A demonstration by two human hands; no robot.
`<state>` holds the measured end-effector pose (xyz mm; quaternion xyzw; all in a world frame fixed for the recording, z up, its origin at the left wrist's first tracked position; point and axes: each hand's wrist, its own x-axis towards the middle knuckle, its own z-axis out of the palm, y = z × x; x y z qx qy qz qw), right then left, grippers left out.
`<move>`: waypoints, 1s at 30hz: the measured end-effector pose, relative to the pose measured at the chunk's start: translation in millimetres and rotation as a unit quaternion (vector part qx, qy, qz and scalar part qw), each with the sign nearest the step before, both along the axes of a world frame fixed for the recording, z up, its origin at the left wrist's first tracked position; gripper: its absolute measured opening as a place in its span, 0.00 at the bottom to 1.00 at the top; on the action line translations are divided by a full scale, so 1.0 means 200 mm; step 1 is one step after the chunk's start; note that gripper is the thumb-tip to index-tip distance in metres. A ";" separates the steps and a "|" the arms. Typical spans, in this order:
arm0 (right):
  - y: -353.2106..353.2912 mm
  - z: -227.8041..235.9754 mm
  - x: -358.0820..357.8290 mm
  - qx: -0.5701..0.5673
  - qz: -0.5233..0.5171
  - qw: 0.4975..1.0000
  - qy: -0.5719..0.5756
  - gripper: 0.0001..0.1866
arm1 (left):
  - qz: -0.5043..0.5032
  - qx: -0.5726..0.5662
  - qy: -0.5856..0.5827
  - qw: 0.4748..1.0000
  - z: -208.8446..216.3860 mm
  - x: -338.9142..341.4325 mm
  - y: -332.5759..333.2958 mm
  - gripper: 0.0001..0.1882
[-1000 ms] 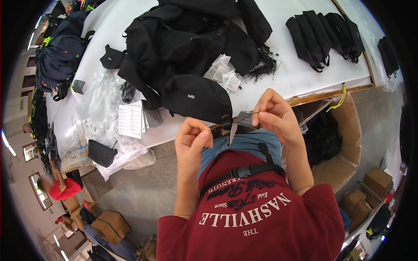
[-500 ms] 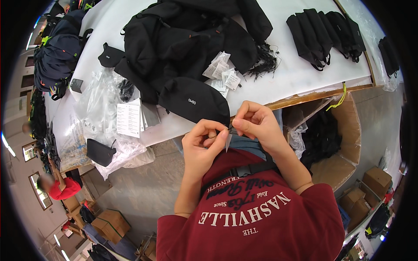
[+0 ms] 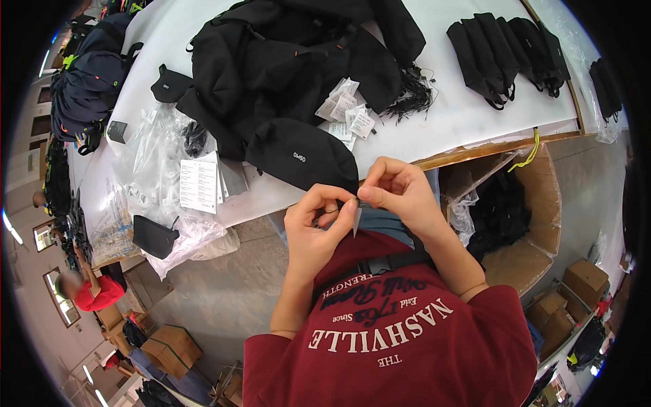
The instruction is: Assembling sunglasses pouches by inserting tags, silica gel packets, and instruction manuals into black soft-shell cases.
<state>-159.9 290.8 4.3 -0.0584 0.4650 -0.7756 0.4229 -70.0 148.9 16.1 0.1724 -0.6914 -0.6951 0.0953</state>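
A black fabric pouch (image 3: 288, 163) lies at the table's near edge, and its right end reaches my fingertips. My left hand (image 3: 320, 220) is closed in a pinch on a small pale tag (image 3: 357, 221), which hangs just below the fingers. Beside it, my right hand (image 3: 401, 197) pinches right at the tag's top, by the pouch's end. What lies between the right fingertips is too small to make out. A bundle of white printed tags (image 3: 346, 108) rests beyond the pouch, with a tangle of black strings (image 3: 412, 95) close by.
A heap of black bags (image 3: 291, 61) covers the table's middle. To the left are clear plastic bags (image 3: 152, 163), white printed cards (image 3: 198, 186) and a small black pouch (image 3: 154, 236). Folded black pouches (image 3: 485, 57) lie far right. An open cardboard box (image 3: 542, 203) stands right of me.
My right fingertips have shifted slightly left, closer to the left ones. Both hands stay pinched by the tag, and the pouch has hardly moved.
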 end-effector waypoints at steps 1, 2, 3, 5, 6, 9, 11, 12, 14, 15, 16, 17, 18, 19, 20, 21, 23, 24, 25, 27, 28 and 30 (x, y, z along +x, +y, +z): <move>0.00 -0.01 0.01 0.007 -0.010 0.999 0.032 0.07 | 0.002 -0.011 -0.001 1.000 0.00 0.00 0.00 0.04; 0.00 -0.02 0.01 0.014 -0.020 0.998 0.064 0.07 | 0.004 -0.022 -0.002 1.000 0.00 0.00 0.01 0.03; 0.00 -0.03 0.01 0.015 -0.020 0.998 0.064 0.07 | 0.004 -0.022 -0.003 1.000 0.01 0.00 0.01 0.03; 0.01 -0.03 0.00 0.035 0.005 0.997 0.065 0.07 | 0.011 -0.044 -0.013 0.999 0.02 0.00 0.01 0.04; 0.01 -0.04 0.00 0.035 0.005 0.997 0.065 0.07 | 0.011 -0.044 -0.013 0.999 0.02 0.00 0.01 0.04; 0.03 -0.02 -0.01 0.041 0.021 0.996 0.078 0.07 | 0.000 -0.084 -0.010 0.996 0.03 0.01 0.00 0.04; 0.04 0.00 -0.06 0.089 0.102 0.975 0.175 0.06 | -0.025 -0.097 -0.008 0.995 0.03 0.02 0.00 0.04; 0.03 0.00 -0.08 0.090 0.102 0.975 0.176 0.06 | -0.025 -0.097 -0.007 0.995 0.04 0.03 0.00 0.04; -0.01 -0.01 -0.12 0.056 0.061 0.968 0.238 0.06 | -0.075 -0.140 0.004 0.987 0.05 0.04 0.00 0.04; -0.05 0.00 -0.13 0.054 0.063 0.967 0.239 0.06 | -0.071 -0.141 0.004 0.987 0.05 0.05 0.00 0.04; -0.11 0.02 -0.13 0.074 0.082 0.943 0.313 0.06 | -0.116 -0.151 -0.002 0.982 0.04 0.06 0.00 0.05; -0.16 0.03 -0.13 0.094 0.101 0.913 0.384 0.06 | -0.160 -0.160 -0.008 0.974 0.03 0.07 0.00 0.05; -0.22 0.00 -0.13 0.086 0.150 0.832 0.527 0.10 | -0.213 -0.177 -0.049 0.960 0.03 0.09 -0.01 0.05; -0.25 -0.04 -0.11 0.080 0.207 0.801 0.555 0.15 | -0.212 -0.177 -0.048 0.960 0.04 0.09 -0.01 0.05; -0.26 -0.06 -0.10 0.116 0.229 0.748 0.613 0.18 | -0.267 -0.177 -0.048 0.946 0.04 0.10 -0.02 0.05; -0.28 -0.08 -0.09 0.151 0.249 0.688 0.665 0.22 | -0.320 -0.177 -0.048 0.930 0.04 0.11 -0.02 0.05; -0.31 -0.14 -0.06 0.197 0.235 0.639 0.706 0.24 | -0.327 -0.176 -0.048 0.927 0.04 0.11 0.00 0.06; -0.33 -0.17 -0.04 0.240 0.219 0.588 0.741 0.26 | -0.323 -0.189 -0.031 0.927 0.03 0.11 0.01 0.06; -0.33 -0.21 -0.02 0.239 0.220 0.587 0.742 0.26 | -0.321 -0.200 -0.013 0.926 0.03 0.12 0.02 0.06; -0.35 -0.26 -0.01 0.281 0.150 0.549 0.773 0.27 | -0.309 -0.209 -0.001 0.928 0.03 0.11 0.02 0.06; -0.34 -0.26 -0.01 0.280 0.151 0.549 0.773 0.27 | -0.319 -0.204 -0.020 0.925 0.03 0.12 0.01 0.06; -0.31 -0.22 -0.04 0.217 0.116 0.680 0.691 0.20 | -0.330 -0.198 -0.039 0.922 0.03 0.12 -0.02 0.07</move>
